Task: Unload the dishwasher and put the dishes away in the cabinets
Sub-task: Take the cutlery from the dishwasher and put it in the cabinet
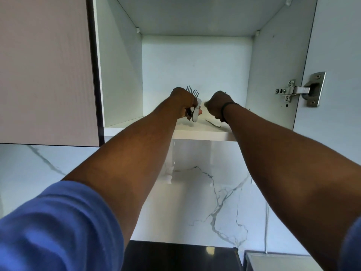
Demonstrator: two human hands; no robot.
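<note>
White cabinet shelf (195, 132): left hand (181, 100) grips forks (192, 92).

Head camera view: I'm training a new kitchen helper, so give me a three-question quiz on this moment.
1. True or false: the left hand holds a bundle of cutlery with fork tines pointing up.
2. The cabinet door is: A) shut, B) swung open to the right, C) missing.
3. What lies on the shelf just below the right hand?

Key
1. True.
2. B; its hinge shows on the inside.
3. A single dark utensil; its type is unclear. The right hand is fisted, and what it holds, if anything, cannot be told.
</note>
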